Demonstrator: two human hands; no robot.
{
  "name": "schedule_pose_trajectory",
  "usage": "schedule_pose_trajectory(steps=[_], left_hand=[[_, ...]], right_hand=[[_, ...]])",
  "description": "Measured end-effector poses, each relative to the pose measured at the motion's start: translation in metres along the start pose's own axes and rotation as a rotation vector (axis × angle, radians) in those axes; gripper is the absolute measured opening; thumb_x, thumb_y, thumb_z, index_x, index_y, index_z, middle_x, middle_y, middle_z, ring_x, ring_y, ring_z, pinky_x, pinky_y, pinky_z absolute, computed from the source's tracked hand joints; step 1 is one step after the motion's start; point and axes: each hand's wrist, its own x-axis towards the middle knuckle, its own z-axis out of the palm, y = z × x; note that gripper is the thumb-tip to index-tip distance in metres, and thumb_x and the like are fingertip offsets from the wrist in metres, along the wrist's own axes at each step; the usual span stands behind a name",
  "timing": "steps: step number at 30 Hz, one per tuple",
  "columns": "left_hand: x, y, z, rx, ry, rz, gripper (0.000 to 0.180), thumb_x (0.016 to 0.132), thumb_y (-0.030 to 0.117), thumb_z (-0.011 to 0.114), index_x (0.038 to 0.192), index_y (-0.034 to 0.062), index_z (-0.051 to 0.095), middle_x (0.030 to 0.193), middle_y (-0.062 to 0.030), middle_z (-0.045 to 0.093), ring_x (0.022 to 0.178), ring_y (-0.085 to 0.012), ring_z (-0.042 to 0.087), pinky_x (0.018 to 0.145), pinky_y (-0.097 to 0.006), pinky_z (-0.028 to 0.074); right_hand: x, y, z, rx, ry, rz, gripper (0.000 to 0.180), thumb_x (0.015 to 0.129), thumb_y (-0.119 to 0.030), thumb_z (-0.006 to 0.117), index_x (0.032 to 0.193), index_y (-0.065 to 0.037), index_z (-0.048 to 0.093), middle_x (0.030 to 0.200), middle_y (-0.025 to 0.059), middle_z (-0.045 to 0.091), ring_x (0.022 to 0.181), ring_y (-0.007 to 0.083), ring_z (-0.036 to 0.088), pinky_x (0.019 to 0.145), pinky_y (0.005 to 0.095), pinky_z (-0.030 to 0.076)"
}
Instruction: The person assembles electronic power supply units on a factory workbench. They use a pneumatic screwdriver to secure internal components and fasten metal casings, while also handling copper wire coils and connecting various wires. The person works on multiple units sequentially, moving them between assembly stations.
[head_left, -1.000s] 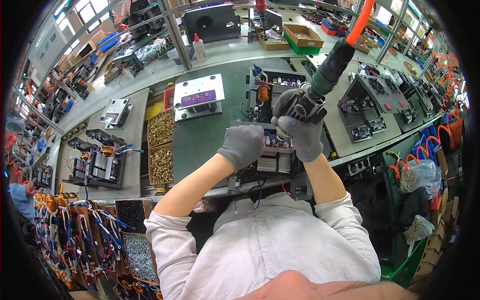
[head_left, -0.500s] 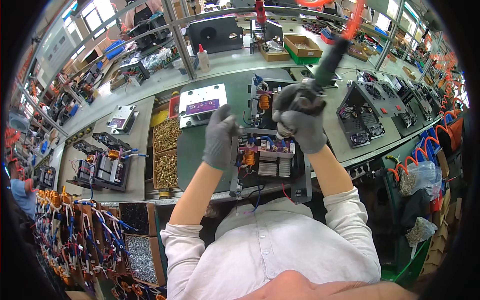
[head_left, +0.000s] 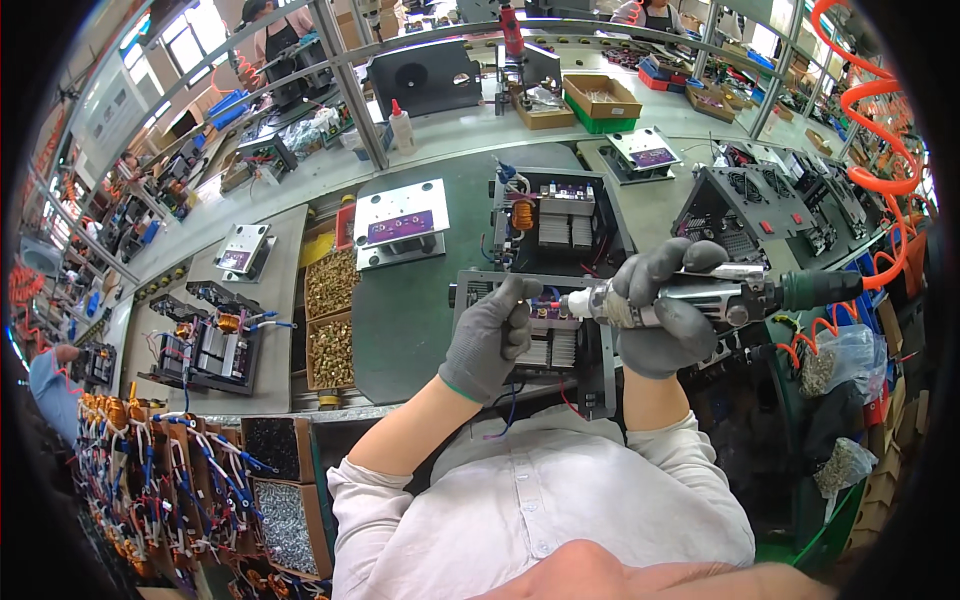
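My right hand [head_left: 660, 315], in a grey glove, is wrapped round a silver air screwdriver [head_left: 740, 298] lying almost level, its tip toward the left. Close to that tip, my left hand [head_left: 488, 345], gloved too, has thumb and forefinger pinched together; anything between them is too small to make out. Both hands are above the nearer black metal chassis [head_left: 598, 385], which holds a finned heat sink [head_left: 545, 350] and loose wires. A similar open chassis [head_left: 620, 215] stands just beyond, with a copper coil [head_left: 522, 215] and silver fins inside.
Left of the chassis, a silver plate assembly [head_left: 400, 215] lies on the green mat [head_left: 390, 310]. Bins of brass fittings [head_left: 330, 350] sit beside it. An orange coiled hose [head_left: 885, 180] runs from the screwdriver up the right side. More black housings [head_left: 735, 200] stand on the right.
My right hand has lowered the screwdriver and swung it from a raised slant to nearly level. My left hand has moved right, to the tool's tip.
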Motion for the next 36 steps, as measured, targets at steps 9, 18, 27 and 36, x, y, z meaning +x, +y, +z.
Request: schedule_pose_trajectory(steps=[9, 18, 27, 36], left_hand=[[0.007, 0.002, 0.01, 0.112, 0.008, -0.043, 0.03, 0.1, 0.03, 0.049, 0.104, 0.0021, 0.059, 0.064, 0.0065, 0.032, 0.05, -0.0033, 0.028, 0.043, -0.019, 0.025], [0.027, 0.017, 0.025, 0.292, 0.075, -0.255, 0.024, 0.099, 0.024, 0.051, 0.095, 0.0019, 0.06, 0.058, 0.0075, 0.032, 0.044, -0.0029, 0.026, 0.04, -0.02, 0.02], [0.046, 0.024, 0.049, 0.395, 0.102, 0.158, 0.048, 0.097, 0.039, 0.054, 0.122, -0.0011, 0.056, 0.063, 0.0063, 0.037, 0.05, -0.002, 0.031, 0.042, -0.019, 0.022], [0.18, 0.07, -0.016, 1.711, 0.231, 0.233, 0.046, 0.092, 0.045, 0.054, 0.113, 0.0043, 0.062, 0.094, -0.018, 0.069, 0.09, -0.031, 0.068, 0.076, -0.041, 0.051]], right_hand=[[-0.005, 0.008, -0.013, -0.005, -0.009, -0.045, 0.048, 0.071, 0.0, 0.058, 0.119, -0.006, 0.052, 0.099, 0.0141, 0.058, 0.065, 0.0193, 0.057, 0.065, 0.0373, 0.049], [0.016, 0.003, -0.029, -0.004, -0.276, 0.023, 0.033, 0.077, 0.003, 0.062, 0.105, -0.005, 0.047, 0.084, 0.016, 0.058, 0.067, 0.0242, 0.06, 0.06, 0.0368, 0.053], [0.025, 0.02, -0.039, -0.024, 0.074, -0.148, 0.047, 0.073, 0.005, 0.056, 0.119, -0.008, 0.053, 0.094, 0.0146, 0.056, 0.064, 0.0203, 0.054, 0.056, 0.0368, 0.05], [0.072, 0.02, -0.077, -0.071, 0.37, -0.309, 0.047, 0.068, -0.004, 0.051, 0.115, -0.005, 0.057, 0.099, 0.0138, 0.064, 0.073, 0.0207, 0.059, 0.069, 0.0351, 0.048]])
